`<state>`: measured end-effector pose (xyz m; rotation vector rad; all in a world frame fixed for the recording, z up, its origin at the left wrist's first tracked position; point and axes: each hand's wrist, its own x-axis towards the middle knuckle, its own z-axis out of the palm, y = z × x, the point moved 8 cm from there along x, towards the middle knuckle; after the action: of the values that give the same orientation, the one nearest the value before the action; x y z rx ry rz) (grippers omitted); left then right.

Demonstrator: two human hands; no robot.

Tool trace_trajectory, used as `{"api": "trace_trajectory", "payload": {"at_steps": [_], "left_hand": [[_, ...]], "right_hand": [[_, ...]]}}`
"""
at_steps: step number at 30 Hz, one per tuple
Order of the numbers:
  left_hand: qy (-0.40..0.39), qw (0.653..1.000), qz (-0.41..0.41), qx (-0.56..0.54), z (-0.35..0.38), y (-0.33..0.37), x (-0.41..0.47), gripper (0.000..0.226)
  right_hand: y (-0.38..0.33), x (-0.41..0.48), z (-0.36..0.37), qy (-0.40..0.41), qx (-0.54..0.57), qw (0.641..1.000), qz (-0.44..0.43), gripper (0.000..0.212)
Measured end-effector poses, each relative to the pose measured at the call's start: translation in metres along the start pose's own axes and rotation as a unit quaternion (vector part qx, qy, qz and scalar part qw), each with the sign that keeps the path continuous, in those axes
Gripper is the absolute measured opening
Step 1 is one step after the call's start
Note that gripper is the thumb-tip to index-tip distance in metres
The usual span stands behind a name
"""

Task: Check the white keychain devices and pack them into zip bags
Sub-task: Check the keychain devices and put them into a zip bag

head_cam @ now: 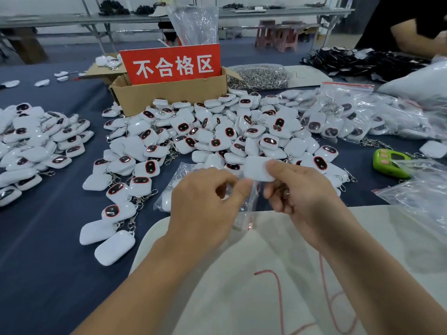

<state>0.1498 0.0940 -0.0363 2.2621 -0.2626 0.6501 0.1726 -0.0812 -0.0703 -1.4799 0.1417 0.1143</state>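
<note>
My right hand (300, 189) pinches a white keychain device (256, 168) between thumb and fingers, its plain back facing me. My left hand (208, 201) pinches the top edge of a small clear zip bag (245, 211) with a red seal strip, which hangs between both hands just below the device. A big heap of white keychain devices (217, 136) with dark oval screens covers the blue table beyond my hands. Another pile of the same devices (36, 146) lies at the left. A filled clear bag (167, 197) lies behind my left hand.
A cardboard box (169, 93) with a red sign (170, 64) stands behind the heap. Bagged devices (350, 114) and loose zip bags (420, 189) lie at the right, beside a green gadget (389, 163). A bag of metal clasps (258, 77) sits at the back. Another person's arm (420, 42) is at top right.
</note>
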Motion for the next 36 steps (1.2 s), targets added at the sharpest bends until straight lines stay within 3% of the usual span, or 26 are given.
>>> {"api": "trace_trajectory", "payload": {"at_steps": [4, 8, 12, 15, 17, 21, 24, 26, 29, 32, 36], "left_hand": [[-0.077, 0.985, 0.027, 0.152, 0.014, 0.012, -0.001, 0.042], [-0.047, 0.978, 0.008, 0.204, 0.011, 0.008, -0.002, 0.028], [0.041, 0.991, 0.066, 0.108, 0.001, 0.015, -0.003, 0.024], [0.04, 0.992, 0.119, 0.027, 0.001, 0.025, -0.006, 0.018], [0.046, 0.992, 0.114, 0.001, -0.003, 0.022, -0.003, 0.018], [0.152, 0.988, 0.032, -0.004, -0.035, -0.008, 0.009, 0.017], [0.226, 0.964, -0.122, -0.072, -0.056, -0.052, 0.015, 0.016], [0.238, 0.944, -0.211, -0.089, -0.059, -0.076, 0.015, 0.017], [0.216, 0.932, -0.277, -0.089, -0.054, -0.097, 0.015, 0.025], [0.153, 0.947, -0.273, -0.074, -0.044, -0.102, 0.02, 0.043], [0.028, 0.962, -0.263, -0.071, -0.024, -0.104, 0.026, 0.061]], "right_hand": [[0.002, 0.004, -0.024, 0.09, -0.039, 0.995, 0.005, 0.029], [0.005, 0.002, -0.022, 0.093, -0.059, 0.994, 0.007, 0.033], [0.003, 0.001, -0.009, 0.067, -0.097, 0.993, -0.018, 0.023], [0.009, -0.002, 0.016, -0.003, -0.083, 0.996, -0.025, 0.024], [0.012, -0.002, 0.019, 0.0, -0.146, 0.989, -0.024, 0.025], [-0.005, -0.004, -0.007, 0.131, -0.215, 0.963, -0.091, 0.03], [-0.03, -0.014, -0.026, 0.241, -0.313, 0.903, -0.17, 0.025], [-0.037, -0.013, -0.036, 0.259, -0.38, 0.868, -0.186, 0.029], [-0.029, -0.001, -0.043, 0.209, -0.499, 0.83, -0.135, 0.047], [-0.016, 0.009, -0.039, 0.137, -0.557, 0.811, -0.114, 0.041], [-0.023, 0.008, -0.042, 0.161, -0.53, 0.822, -0.136, 0.048]]}}
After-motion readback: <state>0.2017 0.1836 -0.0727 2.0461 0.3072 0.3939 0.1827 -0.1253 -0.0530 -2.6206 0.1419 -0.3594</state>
